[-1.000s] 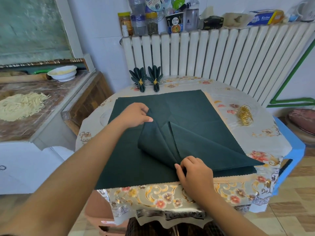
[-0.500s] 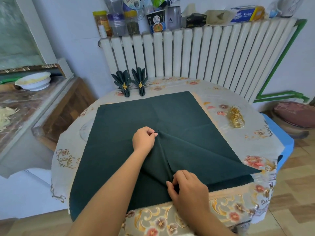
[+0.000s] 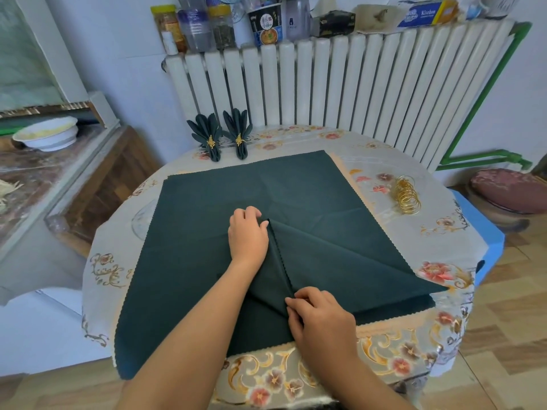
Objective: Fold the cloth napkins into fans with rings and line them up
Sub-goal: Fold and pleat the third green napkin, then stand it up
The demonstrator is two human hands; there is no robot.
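A dark green cloth napkin (image 3: 325, 202) lies spread on the round table (image 3: 414, 291), with a pleat folded up along its middle. My left hand (image 3: 247, 235) rests on the far end of that fold, fingers curled over the cloth tip. My right hand (image 3: 321, 318) pinches the near end of the fold by the table's front edge. Two finished green fan napkins (image 3: 208, 137) (image 3: 239, 133) with gold rings stand side by side at the table's back left. A pile of gold rings (image 3: 408, 195) lies on the table to the right.
A white radiator (image 3: 340, 84) stands behind the table, with jars, bottles and boxes on top. A counter with a white bowl (image 3: 47, 134) is on the left. A cushioned stool (image 3: 509, 190) and a blue edge (image 3: 485, 241) are to the right.
My left hand has brought the lifted fold of cloth down and nearer, laying it flat on the napkin. My right hand has kept its pinch at the near end.
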